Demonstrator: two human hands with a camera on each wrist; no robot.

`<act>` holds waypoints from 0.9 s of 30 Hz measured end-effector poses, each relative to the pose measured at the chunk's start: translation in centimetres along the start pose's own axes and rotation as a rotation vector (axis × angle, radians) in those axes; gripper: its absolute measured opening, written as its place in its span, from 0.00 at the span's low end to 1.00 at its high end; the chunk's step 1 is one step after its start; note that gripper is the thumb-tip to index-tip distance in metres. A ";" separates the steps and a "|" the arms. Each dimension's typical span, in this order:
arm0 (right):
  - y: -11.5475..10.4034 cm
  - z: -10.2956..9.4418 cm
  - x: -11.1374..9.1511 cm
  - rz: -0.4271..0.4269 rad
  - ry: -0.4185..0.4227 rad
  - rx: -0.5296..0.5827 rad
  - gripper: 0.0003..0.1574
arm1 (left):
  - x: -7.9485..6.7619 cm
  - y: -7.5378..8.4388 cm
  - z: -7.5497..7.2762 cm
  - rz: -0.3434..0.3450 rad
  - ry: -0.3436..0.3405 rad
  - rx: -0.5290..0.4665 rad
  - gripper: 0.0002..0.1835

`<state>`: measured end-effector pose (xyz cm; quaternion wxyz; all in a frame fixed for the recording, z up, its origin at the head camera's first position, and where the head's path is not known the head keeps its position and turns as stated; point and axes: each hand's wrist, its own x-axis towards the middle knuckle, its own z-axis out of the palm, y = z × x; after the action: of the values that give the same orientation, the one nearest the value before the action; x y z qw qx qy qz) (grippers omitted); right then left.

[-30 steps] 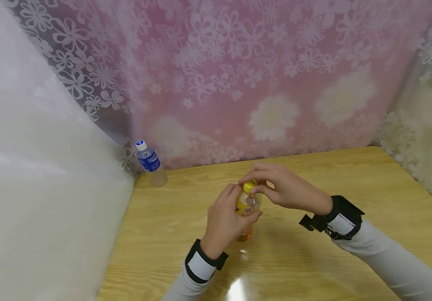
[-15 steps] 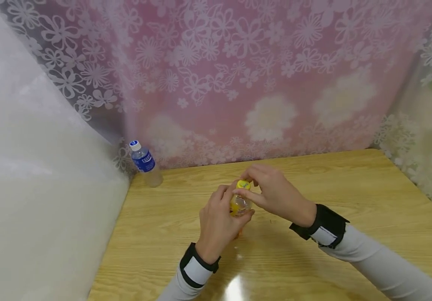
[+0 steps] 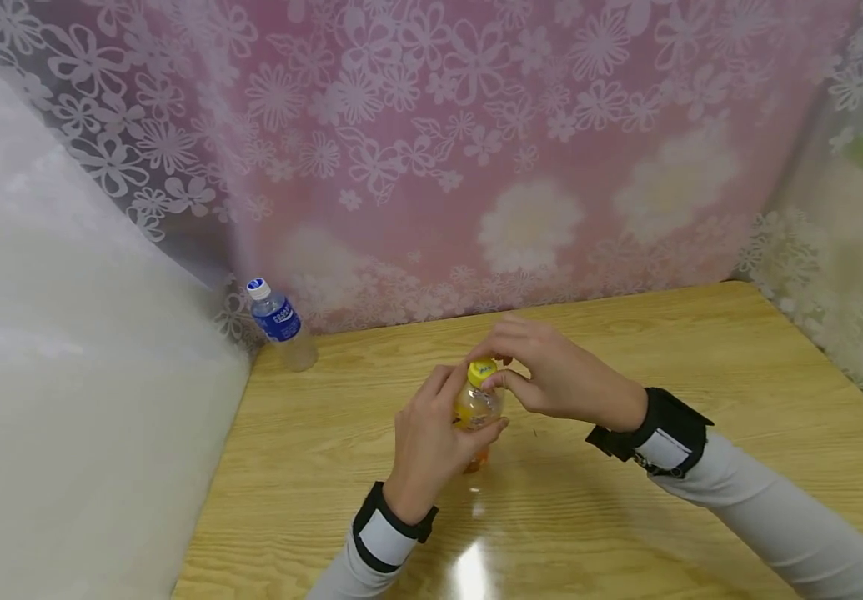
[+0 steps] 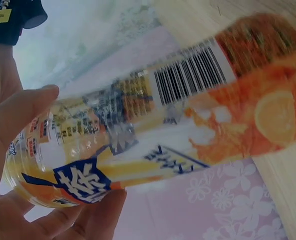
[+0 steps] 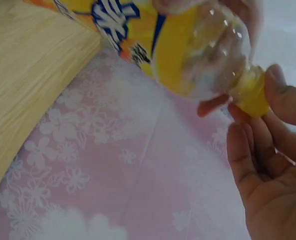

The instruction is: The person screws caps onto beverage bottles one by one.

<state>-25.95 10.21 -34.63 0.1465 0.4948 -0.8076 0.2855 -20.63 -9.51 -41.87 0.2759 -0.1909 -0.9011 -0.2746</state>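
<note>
A clear drink bottle (image 3: 479, 408) with a yellow-and-orange tea label stands upright near the middle of the wooden table. My left hand (image 3: 431, 437) grips its upper body, fingers on the far side and thumb across the near side. At the neck, the thumb and fingers of my right hand (image 3: 559, 371) pinch the yellow cap (image 3: 482, 372). The left wrist view shows the label's barcode (image 4: 190, 75) and orange-slice print, with the left thumb (image 4: 33, 102) against the bottle's shoulder. In the right wrist view the cap (image 5: 255, 95) sits on the neck between the right thumb and fingers.
A second bottle (image 3: 281, 325), with a blue label and white cap, stands at the table's back left corner. Pink floral curtain (image 3: 431, 167) hangs behind the wooden table (image 3: 626, 517). A whitish sheet (image 3: 86, 375) borders the left side.
My right hand has twisted at the cap, its wrist dipping and then rising again, while my left hand keeps its hold on the bottle. The head view has shifted slightly.
</note>
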 end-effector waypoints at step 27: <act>0.3 -0.1 -2.8 0.281 0.005 0.008 0.30 | 3.0 -6.1 -2.3 -0.279 0.032 -0.024 0.45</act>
<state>-24.95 12.37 -36.12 0.1050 0.3766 -0.8674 0.3078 -25.03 -15.00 -40.87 0.2472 -0.0627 -0.9110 -0.3241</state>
